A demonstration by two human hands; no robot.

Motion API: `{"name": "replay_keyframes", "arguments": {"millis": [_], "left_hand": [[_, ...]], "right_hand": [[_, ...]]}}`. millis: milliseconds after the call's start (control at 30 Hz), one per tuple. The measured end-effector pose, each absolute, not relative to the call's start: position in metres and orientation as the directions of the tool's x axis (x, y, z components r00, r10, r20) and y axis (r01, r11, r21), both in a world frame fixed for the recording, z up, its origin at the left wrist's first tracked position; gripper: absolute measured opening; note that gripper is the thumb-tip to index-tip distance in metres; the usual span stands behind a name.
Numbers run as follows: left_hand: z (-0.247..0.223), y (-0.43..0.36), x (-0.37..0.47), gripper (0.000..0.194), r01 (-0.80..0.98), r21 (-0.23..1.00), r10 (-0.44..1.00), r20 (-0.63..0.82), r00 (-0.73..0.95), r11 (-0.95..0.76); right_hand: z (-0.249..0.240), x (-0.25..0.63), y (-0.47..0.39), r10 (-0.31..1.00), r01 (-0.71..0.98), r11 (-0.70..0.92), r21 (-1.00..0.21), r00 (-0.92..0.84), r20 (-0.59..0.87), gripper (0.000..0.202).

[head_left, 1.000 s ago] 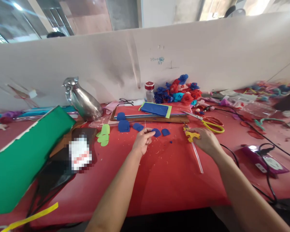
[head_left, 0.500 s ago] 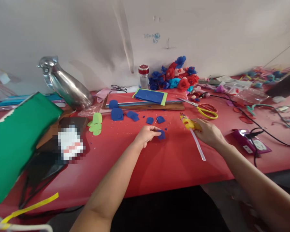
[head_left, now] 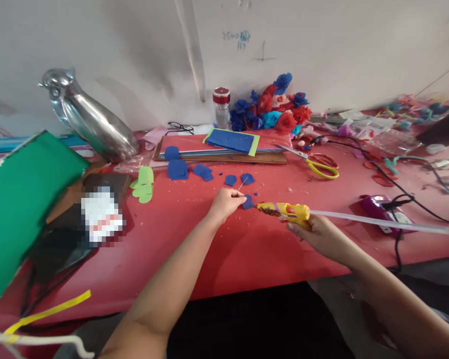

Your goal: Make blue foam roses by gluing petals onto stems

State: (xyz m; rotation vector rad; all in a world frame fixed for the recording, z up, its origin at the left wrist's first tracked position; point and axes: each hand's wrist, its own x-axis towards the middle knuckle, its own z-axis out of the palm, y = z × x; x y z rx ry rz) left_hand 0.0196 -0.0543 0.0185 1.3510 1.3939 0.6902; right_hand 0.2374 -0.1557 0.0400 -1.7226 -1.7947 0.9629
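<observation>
Between the fingertips of my left hand [head_left: 226,204] are a thin wire [head_left: 242,183] and a small blue paper petal [head_left: 249,202]. My right hand [head_left: 316,232] is wrapped round the handle of a yellow glue gun [head_left: 286,211], whose nozzle points left and is at the petal's right edge. A long clear glue stick [head_left: 377,222] sticks out of the gun's back. Behind my left hand lie loose blue petals [head_left: 230,180], with larger blue pieces [head_left: 177,170] and green pieces [head_left: 144,184] further left.
Scissors [head_left: 322,167] lie behind the gun, near a paper stack [head_left: 224,158]. Paper flowers [head_left: 273,109] and a jar [head_left: 222,108] stand by the wall. A metal jug [head_left: 97,122] and green sheet [head_left: 30,199] are left; a purple box [head_left: 381,212] with cables is right.
The glue gun has swung round from pointing away to pointing left, and its nozzle has come to the blue petal. My left hand still pinches the petal and wire. The view has shifted slightly.
</observation>
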Motion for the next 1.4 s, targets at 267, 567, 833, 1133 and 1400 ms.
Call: {"name": "replay_keyframes", "arguments": {"millis": [267,567,833,1133,1400], "left_hand": [[0.012,-0.052,0.017,0.007,0.438,0.893,0.961,-0.204,0.185,0.106],[0.012,-0.052,0.019,0.003,0.458,0.884,0.966,-0.194,0.171,0.097],[0.014,-0.052,0.019,0.004,0.475,0.873,0.958,-0.223,0.179,0.114],[0.011,-0.051,0.019,0.004,0.448,0.887,0.959,-0.213,0.186,0.11],[0.013,-0.051,0.019,0.002,0.474,0.875,0.96,-0.208,0.189,0.097]], "right_hand": [[0.027,0.229,-0.146,0.988,0.715,0.04,-0.698,-0.131,-0.077,0.034],[0.034,0.219,-0.142,0.987,0.778,0.0,-0.628,-0.102,-0.127,0.038],[0.037,0.22,-0.139,0.99,0.819,-0.009,-0.574,-0.076,-0.123,0.037],[0.044,0.217,-0.139,0.991,0.823,-0.018,-0.568,-0.061,-0.121,0.034],[0.046,0.224,-0.137,0.995,0.833,-0.014,-0.553,-0.043,-0.089,0.031]]}}
